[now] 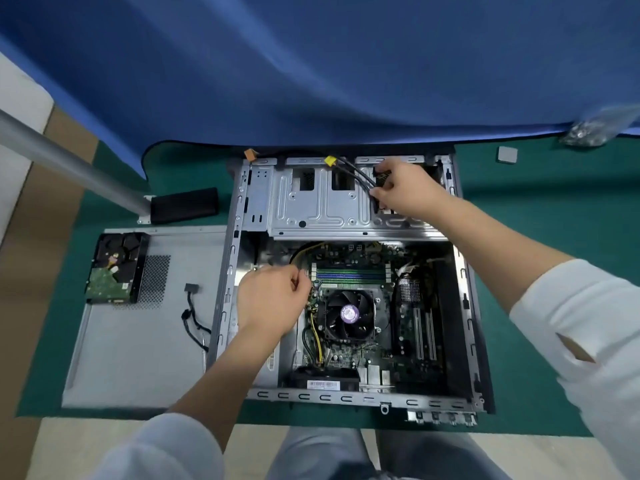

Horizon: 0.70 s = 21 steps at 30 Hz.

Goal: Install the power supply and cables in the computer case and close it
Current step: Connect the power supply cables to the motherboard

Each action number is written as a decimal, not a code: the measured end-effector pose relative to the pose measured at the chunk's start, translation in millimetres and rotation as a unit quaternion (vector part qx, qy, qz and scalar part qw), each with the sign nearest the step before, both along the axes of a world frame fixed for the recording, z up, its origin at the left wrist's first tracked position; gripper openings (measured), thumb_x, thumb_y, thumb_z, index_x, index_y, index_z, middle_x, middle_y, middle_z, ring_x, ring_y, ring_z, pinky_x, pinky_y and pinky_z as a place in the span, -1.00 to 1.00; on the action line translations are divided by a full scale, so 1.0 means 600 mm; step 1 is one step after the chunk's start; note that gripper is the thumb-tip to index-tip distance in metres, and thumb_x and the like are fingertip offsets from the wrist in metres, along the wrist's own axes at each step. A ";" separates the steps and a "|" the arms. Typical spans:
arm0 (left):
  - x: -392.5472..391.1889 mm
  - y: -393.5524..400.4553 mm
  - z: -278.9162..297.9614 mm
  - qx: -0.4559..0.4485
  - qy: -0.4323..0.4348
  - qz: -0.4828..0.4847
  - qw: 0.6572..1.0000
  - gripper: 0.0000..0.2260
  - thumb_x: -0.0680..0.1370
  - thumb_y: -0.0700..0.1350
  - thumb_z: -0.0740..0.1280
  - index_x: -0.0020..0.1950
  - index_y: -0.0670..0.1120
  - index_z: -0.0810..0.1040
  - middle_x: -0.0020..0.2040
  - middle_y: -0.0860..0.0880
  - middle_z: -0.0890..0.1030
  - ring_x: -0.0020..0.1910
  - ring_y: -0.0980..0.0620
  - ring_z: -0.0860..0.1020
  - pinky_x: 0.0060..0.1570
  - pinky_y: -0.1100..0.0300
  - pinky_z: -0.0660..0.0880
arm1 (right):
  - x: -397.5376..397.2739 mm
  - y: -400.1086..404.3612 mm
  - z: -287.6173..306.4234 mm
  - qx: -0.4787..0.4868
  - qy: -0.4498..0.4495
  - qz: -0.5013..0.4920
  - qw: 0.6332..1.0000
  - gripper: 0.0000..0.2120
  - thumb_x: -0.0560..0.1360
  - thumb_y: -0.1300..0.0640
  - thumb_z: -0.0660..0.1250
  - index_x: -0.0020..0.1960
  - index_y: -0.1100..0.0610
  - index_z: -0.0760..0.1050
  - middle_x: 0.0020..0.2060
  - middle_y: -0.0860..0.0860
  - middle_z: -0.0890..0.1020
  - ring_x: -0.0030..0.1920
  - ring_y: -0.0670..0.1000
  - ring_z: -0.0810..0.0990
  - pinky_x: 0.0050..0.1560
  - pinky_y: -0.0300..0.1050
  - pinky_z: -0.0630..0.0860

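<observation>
The open computer case (239,216) lies flat on a green mat, its motherboard and CPU fan (349,315) exposed. My left hand (273,299) is inside the case at the motherboard's left edge, fingers curled on a connector of the yellow-and-black power cables (304,251); the connector itself is mostly hidden. My right hand (401,188) reaches over the silver drive cage (322,202) and pinches black cables (363,174) that end in a yellow plug (330,161). The power supply is not clearly visible.
The removed side panel (138,341) lies left of the case with a hard drive (116,268) and a loose black cable (194,317) on it. A black block (185,205), a metal pole (69,161), a screw bag (588,131) and blue cloth (311,64) surround the case.
</observation>
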State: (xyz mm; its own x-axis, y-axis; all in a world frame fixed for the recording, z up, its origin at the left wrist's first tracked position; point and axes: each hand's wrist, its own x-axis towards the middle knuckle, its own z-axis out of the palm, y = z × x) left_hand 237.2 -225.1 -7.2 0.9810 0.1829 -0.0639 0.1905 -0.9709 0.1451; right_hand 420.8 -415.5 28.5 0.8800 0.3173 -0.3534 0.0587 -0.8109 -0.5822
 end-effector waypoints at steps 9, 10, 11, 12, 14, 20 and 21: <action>-0.003 -0.005 0.007 0.033 -0.008 -0.034 0.999 -0.69 0.55 -0.02 0.22 -0.36 -0.04 0.56 -0.48 0.03 0.51 -0.46 0.01 0.43 -0.35 0.21 0.18 | -0.025 -0.010 0.004 0.007 -0.010 -0.021 1.000 -0.81 0.51 0.16 0.37 0.11 0.10 0.51 -0.34 -0.08 0.54 -0.38 -0.15 0.50 -0.40 -0.29 0.38; -0.002 -0.006 0.009 0.050 0.014 -0.043 0.998 -0.71 0.57 -0.01 0.19 -0.26 -0.03 0.59 -0.37 0.02 0.57 -0.37 -0.01 0.50 -0.30 0.19 0.23 | -0.029 -0.008 0.005 -0.001 -0.016 -0.022 1.000 -0.79 0.51 0.17 0.36 0.13 0.10 0.50 -0.29 -0.05 0.56 -0.34 -0.11 0.52 -0.34 -0.25 0.42; -0.001 -0.008 0.009 0.065 0.040 -0.057 0.995 -0.74 0.58 -0.01 0.15 -0.12 -0.03 0.61 -0.21 0.00 0.62 -0.23 -0.02 0.55 -0.23 0.16 0.30 | -0.032 -0.007 0.007 -0.010 -0.019 -0.022 1.000 -0.78 0.50 0.17 0.36 0.15 0.09 0.49 -0.23 -0.02 0.58 -0.27 -0.05 0.56 -0.25 -0.17 0.48; 0.003 -0.013 0.008 0.075 0.068 -0.078 0.992 -0.75 0.59 -0.02 0.13 0.03 -0.03 0.58 -0.05 -0.01 0.62 -0.08 -0.03 0.56 -0.12 0.12 0.36 | -0.036 -0.004 0.010 -0.021 -0.019 -0.024 0.999 -0.77 0.50 0.18 0.35 0.15 0.06 0.48 -0.17 0.01 0.60 -0.19 0.02 0.59 -0.14 -0.09 0.53; 0.016 -0.035 0.006 0.065 0.118 -0.129 0.982 -0.71 0.59 -0.05 0.14 0.25 -0.07 0.48 0.18 -0.05 0.53 0.15 -0.07 0.49 0.07 0.03 0.40 | -0.040 -0.001 0.016 -0.042 -0.015 -0.034 0.998 -0.77 0.49 0.19 0.32 0.13 0.00 0.46 -0.09 0.03 0.60 -0.08 0.11 0.60 0.01 0.05 0.56; 0.052 -0.126 -0.029 -0.152 0.240 -0.089 0.955 -0.58 0.63 -0.03 0.10 0.47 -0.15 0.26 0.40 -0.13 0.33 0.35 -0.14 0.32 0.27 -0.04 0.36 | -0.052 -0.006 0.018 -0.109 -0.033 -0.055 0.992 -0.79 0.46 0.21 0.30 0.04 -0.01 0.46 -0.16 0.03 0.55 -0.15 0.12 0.53 -0.19 -0.07 0.47; 0.050 -0.128 -0.039 -0.140 0.240 -0.076 0.958 -0.57 0.64 0.00 0.08 0.47 -0.15 0.25 0.41 -0.14 0.32 0.36 -0.14 0.31 0.30 -0.03 0.31 | -0.052 -0.012 0.017 -0.114 -0.030 -0.056 0.991 -0.83 0.46 0.20 0.32 0.00 -0.01 0.46 -0.20 0.01 0.53 -0.18 0.10 0.52 -0.23 -0.11 0.40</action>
